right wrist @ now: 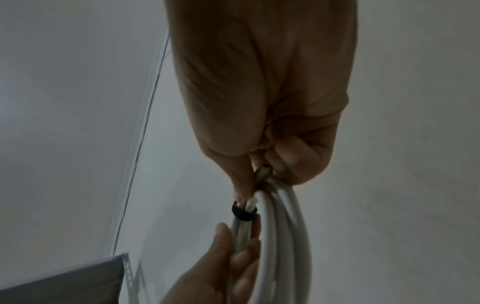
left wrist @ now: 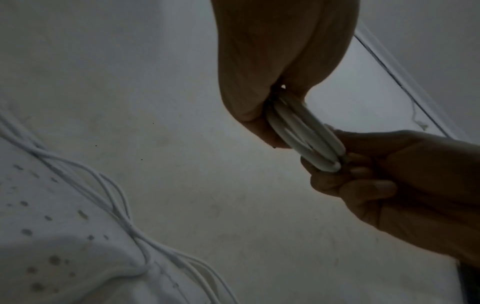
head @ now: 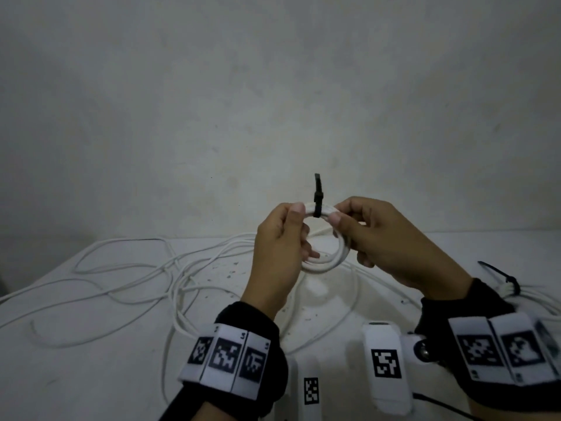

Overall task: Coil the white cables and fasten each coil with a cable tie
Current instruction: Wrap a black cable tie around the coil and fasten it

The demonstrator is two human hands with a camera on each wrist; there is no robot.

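I hold a small coil of white cable up in front of the wall, above the table. My left hand pinches the coil's top left and my right hand pinches its top right. Between the two thumbs a black cable tie wraps the coil, its tail sticking straight up. In the left wrist view the coil runs between both hands. In the right wrist view the black tie band circles the coil's strands just below my right fingers.
Loose white cables sprawl over the white table at left and centre. At the right edge lies another coil fastened with a black tie. The wall stands close behind the table.
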